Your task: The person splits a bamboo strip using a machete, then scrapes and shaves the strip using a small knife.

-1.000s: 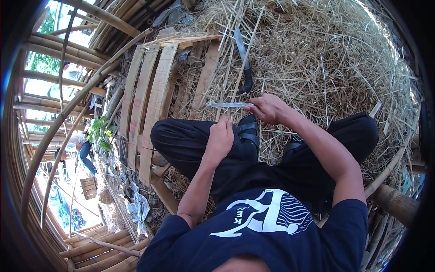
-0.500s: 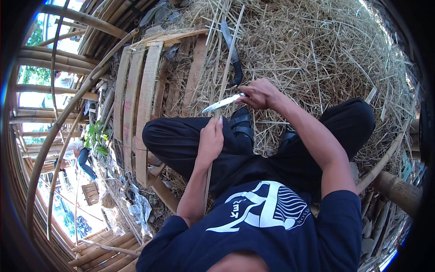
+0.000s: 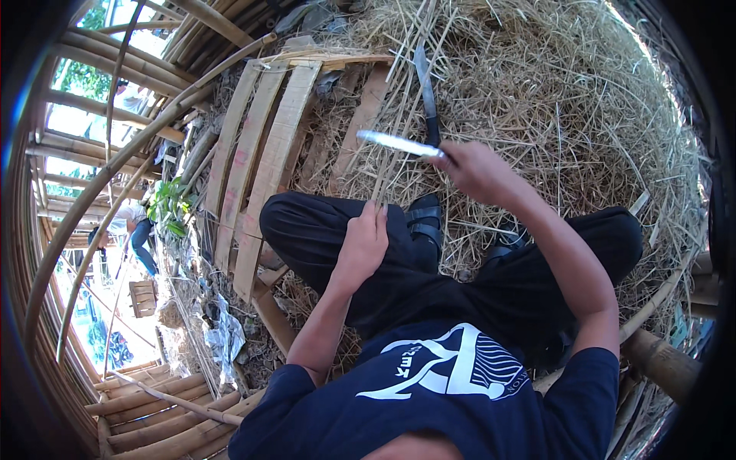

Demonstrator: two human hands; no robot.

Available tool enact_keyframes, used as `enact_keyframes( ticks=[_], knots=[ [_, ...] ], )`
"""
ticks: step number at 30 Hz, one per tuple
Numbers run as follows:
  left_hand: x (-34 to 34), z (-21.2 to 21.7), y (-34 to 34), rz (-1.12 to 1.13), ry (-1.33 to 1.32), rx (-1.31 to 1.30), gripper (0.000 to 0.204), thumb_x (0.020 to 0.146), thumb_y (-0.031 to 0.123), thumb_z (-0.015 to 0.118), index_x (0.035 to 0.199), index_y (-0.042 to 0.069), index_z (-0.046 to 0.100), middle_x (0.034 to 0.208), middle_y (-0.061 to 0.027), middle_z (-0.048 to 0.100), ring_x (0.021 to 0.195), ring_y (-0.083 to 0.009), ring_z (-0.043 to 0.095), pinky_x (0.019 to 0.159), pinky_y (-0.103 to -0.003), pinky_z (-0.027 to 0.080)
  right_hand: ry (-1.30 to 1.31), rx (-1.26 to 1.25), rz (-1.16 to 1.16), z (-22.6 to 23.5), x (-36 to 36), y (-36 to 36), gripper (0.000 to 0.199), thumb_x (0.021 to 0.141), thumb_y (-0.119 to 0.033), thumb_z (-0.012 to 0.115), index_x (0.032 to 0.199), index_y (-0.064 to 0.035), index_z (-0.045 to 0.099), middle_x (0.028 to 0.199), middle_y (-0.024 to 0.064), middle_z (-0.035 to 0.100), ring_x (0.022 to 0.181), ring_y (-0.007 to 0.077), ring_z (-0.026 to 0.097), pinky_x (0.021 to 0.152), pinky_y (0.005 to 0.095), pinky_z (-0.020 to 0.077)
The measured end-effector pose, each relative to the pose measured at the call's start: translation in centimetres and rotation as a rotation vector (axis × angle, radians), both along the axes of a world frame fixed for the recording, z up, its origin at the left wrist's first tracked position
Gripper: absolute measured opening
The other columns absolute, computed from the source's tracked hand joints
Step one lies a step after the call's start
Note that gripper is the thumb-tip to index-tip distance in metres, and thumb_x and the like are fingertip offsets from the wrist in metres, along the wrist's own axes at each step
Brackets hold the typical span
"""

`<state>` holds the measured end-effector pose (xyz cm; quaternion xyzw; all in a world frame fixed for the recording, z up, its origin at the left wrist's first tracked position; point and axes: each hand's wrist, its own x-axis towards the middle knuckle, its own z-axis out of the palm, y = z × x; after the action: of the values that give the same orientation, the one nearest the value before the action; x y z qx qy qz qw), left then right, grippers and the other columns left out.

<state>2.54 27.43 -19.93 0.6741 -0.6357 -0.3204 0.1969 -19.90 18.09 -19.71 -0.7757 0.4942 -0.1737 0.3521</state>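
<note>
At far left, beyond both hands, curved bamboo poles (image 3: 92, 230) and flat wooden slats (image 3: 261, 161) leaning side by side. Nearer the middle, left hand (image 3: 364, 245) resting on the black-trousered knee (image 3: 307, 230), fingers (image 3: 377, 218) closed narrow around a thin bamboo strip (image 3: 387, 165) running up and away from the fingertips; grip probably a pinch, hard to see well. Above and to the right, right hand (image 3: 479, 172) closed tight on a knife handle, pale blade (image 3: 399, 143) pointing left from the fingers, crossing the strip just above the left fingertips. Beyond the blade, a second dark knife (image 3: 426, 96) lying on the straw heap (image 3: 583, 107).
</note>
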Motion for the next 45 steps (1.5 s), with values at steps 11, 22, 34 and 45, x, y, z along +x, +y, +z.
enact_keyframes(
  ticks=[11, 22, 34, 45],
  knots=[
    [-1.8, -0.5, -1.1, -0.056, -0.262, -0.054, 0.023, 0.099, 0.019, 0.042, 0.094, -0.003, 0.048, 0.068, -0.0306, 0.06, 0.072, -0.0488, 0.061, 0.063, -0.056, 0.049, 0.033, -0.103, 0.139, -3.6, 0.6, 1.9, 0.034, 0.098, -0.034, 0.045, 0.084, -0.0043, 0.054, 0.062, 0.0209, 0.057, 0.065, 0.044, 0.056, 0.06, 0.0526, 0.0414],
    [1.0, 1.4, 6.3, -0.077, -0.012, 0.027, 0.022, 0.1, 0.016, 0.045, 0.088, -0.003, 0.048, 0.061, -0.0219, 0.051, 0.055, -0.0406, 0.053, 0.049, -0.04, 0.037, 0.343, -0.017, -0.726, -10.1, -15.6, -8.9, 0.044, 0.099, -0.034, 0.038, 0.094, 0.0019, 0.062, 0.089, 0.0208, 0.066, 0.082, 0.037, 0.065, 0.071, 0.0475, 0.0514],
    [1.1, -0.5, 1.7, -0.005, 0.079, -0.09, 0.025, 0.1, 0.017, 0.046, 0.084, -0.002, 0.049, 0.059, -0.0176, 0.052, 0.05, -0.0321, 0.051, 0.05, -0.036, 0.038, 0.037, 0.119, -0.018, 1.1, 0.4, 0.7, 0.045, 0.1, -0.04, 0.042, 0.09, 0.0007, 0.057, 0.07, 0.0209, 0.06, 0.069, 0.0405, 0.059, 0.065, 0.0491, 0.0445],
    [-2.5, -0.9, -0.3, -0.043, -0.3, -0.141, 0.02, 0.098, 0.017, 0.044, 0.095, -0.002, 0.047, 0.062, -0.0268, 0.059, 0.065, -0.0448, 0.062, 0.056, -0.055, 0.049, 0.176, -0.131, 0.204, -2.1, 0.4, 2.6, 0.039, 0.099, -0.039, 0.04, 0.091, -0.0029, 0.051, 0.062, 0.0196, 0.058, 0.062, 0.0416, 0.058, 0.058, 0.0522, 0.0436]
  ],
)
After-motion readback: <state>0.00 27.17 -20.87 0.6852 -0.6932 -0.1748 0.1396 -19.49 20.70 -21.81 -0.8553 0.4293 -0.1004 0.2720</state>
